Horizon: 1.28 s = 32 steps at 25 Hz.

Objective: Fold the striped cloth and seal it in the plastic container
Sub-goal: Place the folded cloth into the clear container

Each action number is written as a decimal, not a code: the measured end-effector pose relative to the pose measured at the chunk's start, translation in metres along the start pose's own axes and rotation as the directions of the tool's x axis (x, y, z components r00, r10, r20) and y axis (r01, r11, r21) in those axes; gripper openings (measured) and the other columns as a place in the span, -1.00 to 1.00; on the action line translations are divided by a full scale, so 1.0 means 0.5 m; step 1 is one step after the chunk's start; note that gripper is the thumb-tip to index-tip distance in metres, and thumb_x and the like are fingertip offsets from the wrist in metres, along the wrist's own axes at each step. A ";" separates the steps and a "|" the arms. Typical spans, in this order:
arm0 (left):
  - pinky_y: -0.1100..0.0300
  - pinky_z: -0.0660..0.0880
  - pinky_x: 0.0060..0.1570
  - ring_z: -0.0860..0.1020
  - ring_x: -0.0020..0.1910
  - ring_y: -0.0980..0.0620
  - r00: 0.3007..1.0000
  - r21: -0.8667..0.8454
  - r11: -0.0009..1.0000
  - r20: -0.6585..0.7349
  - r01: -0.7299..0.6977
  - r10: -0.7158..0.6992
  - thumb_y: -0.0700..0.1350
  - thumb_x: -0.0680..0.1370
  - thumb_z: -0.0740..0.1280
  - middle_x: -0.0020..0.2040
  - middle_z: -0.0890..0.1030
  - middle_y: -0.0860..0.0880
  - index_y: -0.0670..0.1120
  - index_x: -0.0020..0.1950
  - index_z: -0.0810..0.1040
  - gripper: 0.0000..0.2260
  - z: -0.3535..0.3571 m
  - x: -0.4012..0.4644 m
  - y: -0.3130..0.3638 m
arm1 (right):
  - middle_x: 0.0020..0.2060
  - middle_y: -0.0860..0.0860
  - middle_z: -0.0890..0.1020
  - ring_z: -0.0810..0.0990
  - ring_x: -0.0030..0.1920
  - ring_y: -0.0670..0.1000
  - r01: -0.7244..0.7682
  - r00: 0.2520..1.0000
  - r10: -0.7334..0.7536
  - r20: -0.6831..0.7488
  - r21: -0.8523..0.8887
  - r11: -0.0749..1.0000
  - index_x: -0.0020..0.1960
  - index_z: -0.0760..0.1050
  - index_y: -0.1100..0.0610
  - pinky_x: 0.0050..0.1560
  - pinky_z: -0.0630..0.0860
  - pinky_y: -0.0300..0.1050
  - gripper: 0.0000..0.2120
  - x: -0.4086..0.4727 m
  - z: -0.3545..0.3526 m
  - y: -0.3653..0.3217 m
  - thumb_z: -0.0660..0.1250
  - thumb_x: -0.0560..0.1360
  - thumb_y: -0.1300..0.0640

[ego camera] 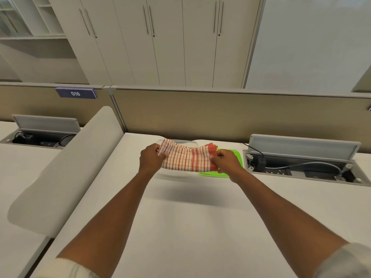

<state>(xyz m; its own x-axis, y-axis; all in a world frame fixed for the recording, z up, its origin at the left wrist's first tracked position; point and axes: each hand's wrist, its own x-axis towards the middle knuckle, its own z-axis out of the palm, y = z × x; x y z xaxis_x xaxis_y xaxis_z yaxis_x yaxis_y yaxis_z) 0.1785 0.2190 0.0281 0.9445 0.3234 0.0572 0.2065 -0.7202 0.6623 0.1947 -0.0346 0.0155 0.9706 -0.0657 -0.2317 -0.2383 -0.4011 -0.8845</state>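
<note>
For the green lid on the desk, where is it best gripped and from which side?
Probably the green lid is best gripped by its near edge, approached from above and the person's side. It lies flat on the desk, and the striped cloth and right hand cover much of it. The edge along its near-left side is the clearest, so fingers could pinch there.
</note>
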 end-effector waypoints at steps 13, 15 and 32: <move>0.05 0.56 0.02 0.65 0.03 -0.12 0.999 0.075 0.997 0.041 0.019 -0.022 0.02 0.55 0.36 0.12 0.65 -0.11 -0.13 0.19 0.57 -0.71 0.041 0.247 -0.108 | -0.40 0.11 0.53 0.52 -0.27 0.15 0.068 0.994 -0.098 -0.048 -0.431 0.900 -0.46 0.42 0.15 -0.25 0.36 -0.10 -0.69 0.217 0.180 -0.077 0.37 0.41 0.08; 0.04 0.57 0.00 0.62 0.04 -0.09 0.999 0.168 0.986 0.032 -0.007 0.002 0.06 0.54 0.35 0.09 0.66 -0.09 -0.11 0.17 0.58 -0.69 0.051 0.259 -0.123 | -0.33 0.15 0.59 0.58 -0.18 0.20 0.074 0.993 -0.109 -0.041 -0.498 0.864 -0.39 0.51 0.17 -0.22 0.39 -0.10 -0.73 0.231 0.197 -0.073 0.38 0.40 0.04; -0.08 0.47 0.17 0.51 0.19 -0.12 0.993 0.352 0.934 0.118 -0.055 0.014 0.14 0.53 0.32 0.24 0.57 -0.08 -0.06 0.26 0.56 -0.60 0.116 0.272 -0.164 | 0.03 0.13 0.49 0.51 0.07 0.18 0.011 0.989 -0.108 -0.104 -0.668 0.744 -0.06 0.64 0.17 -0.08 0.52 0.01 -0.65 0.252 0.231 -0.025 0.29 0.48 -0.11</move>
<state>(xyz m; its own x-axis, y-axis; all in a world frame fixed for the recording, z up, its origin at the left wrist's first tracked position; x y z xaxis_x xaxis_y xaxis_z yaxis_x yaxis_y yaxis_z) 0.3047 0.2862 -0.0618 0.9709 0.2383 -0.0223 0.2307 -0.9069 0.3526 0.3156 0.0678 -0.0496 0.9889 -0.1166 -0.0916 -0.1434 -0.9097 -0.3897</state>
